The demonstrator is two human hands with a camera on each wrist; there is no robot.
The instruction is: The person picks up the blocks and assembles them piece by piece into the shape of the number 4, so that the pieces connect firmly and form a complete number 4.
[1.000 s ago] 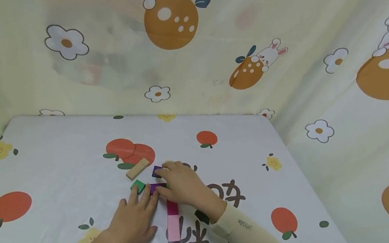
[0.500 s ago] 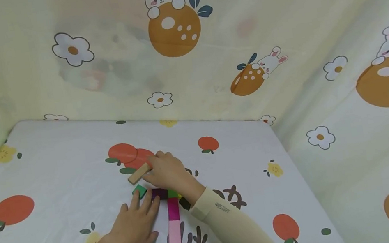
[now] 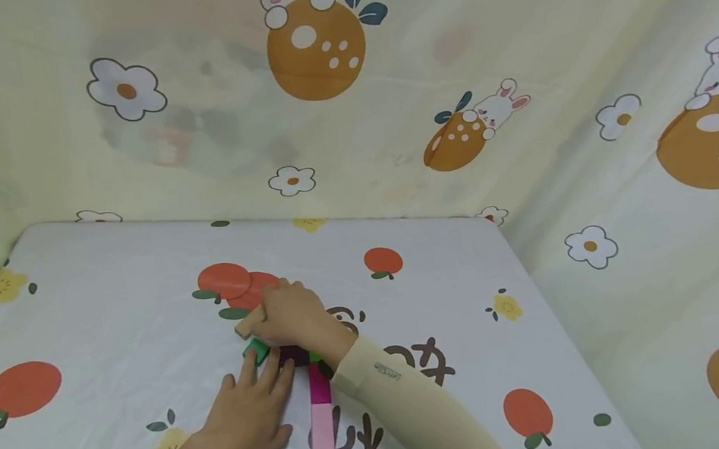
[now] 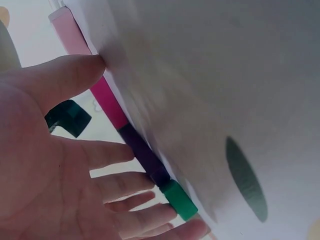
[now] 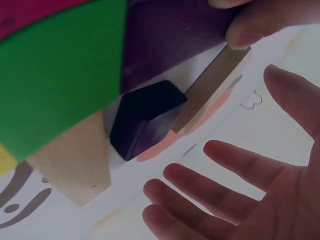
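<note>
My left hand [image 3: 238, 418] lies on the table with its fingers stretched out. Its fingertips touch the small green block [image 3: 256, 351] and the dark purple block [image 3: 294, 356]. In the left wrist view, the pink block [image 4: 71, 31], magenta block [image 4: 109, 102], purple block and green block make a line along these fingers. My right hand [image 3: 296, 314] reaches over the plain wooden stick block [image 3: 248, 325], covering its right part. The right wrist view shows its fingers [image 5: 215, 192] spread, not closed round the wooden block. A loose dark purple block [image 5: 147, 120] lies beside the bright green block [image 5: 65, 75].
Another bare wood piece [image 5: 75, 160] sits beside the bright green block, and a yellow edge [image 5: 6, 160] shows at the left. A dark block [image 4: 75, 117] is partly behind my left thumb. A printed cloth [image 3: 134, 287] covers the table; a curtain [image 3: 219, 160] hangs behind.
My right hand has left the purple blocks and moved left and away from me, over the wooden block. My left hand has stayed almost in place.
</note>
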